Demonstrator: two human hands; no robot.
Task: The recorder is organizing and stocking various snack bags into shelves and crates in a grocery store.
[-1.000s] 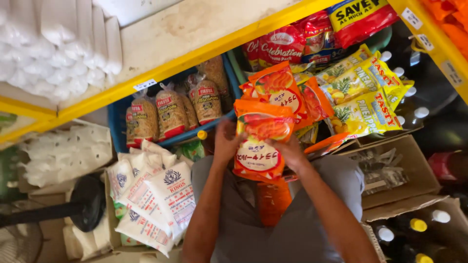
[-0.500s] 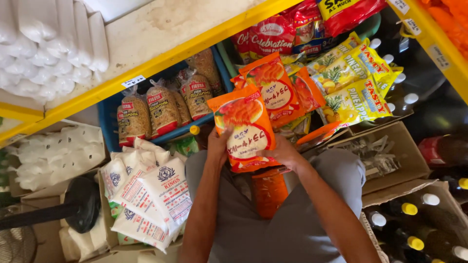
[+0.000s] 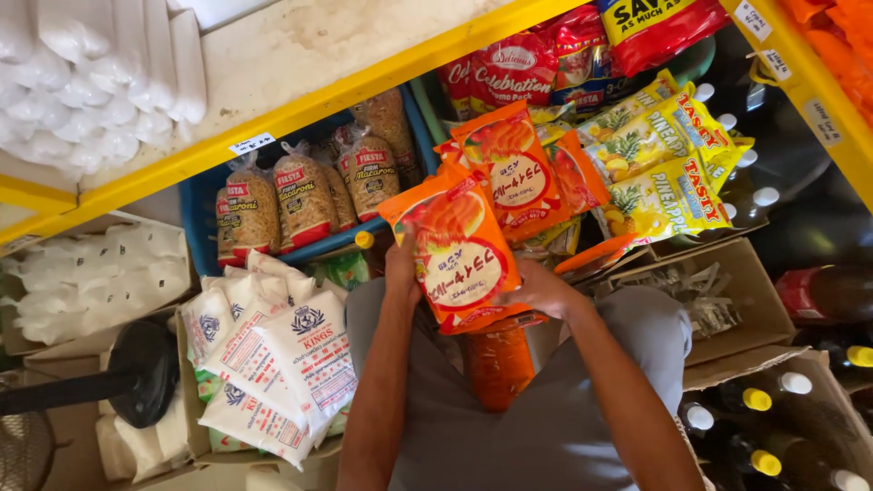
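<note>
Both hands hold one orange snack packet [image 3: 457, 247] upright in front of my lap. My left hand [image 3: 401, 268] grips its left edge and my right hand [image 3: 538, 289] supports its lower right corner. Behind it, more orange packets [image 3: 514, 168] of the same kind lean against each other under the yellow shelf edge [image 3: 300, 114]. Another orange pack [image 3: 498, 364] lies between my knees, partly hidden by the held packet.
Yellow pineapple-print packets [image 3: 668, 173] and red bags [image 3: 518, 68] lie to the right. A blue crate [image 3: 205, 223] holds macaroni bags [image 3: 305, 200]. White sacks [image 3: 282, 364] sit at the left, cardboard boxes [image 3: 737, 314] and capped bottles [image 3: 759, 427] at the right.
The held orange packet has come down and left from the pile, tilting slightly; both hands lowered with it toward my lap.
</note>
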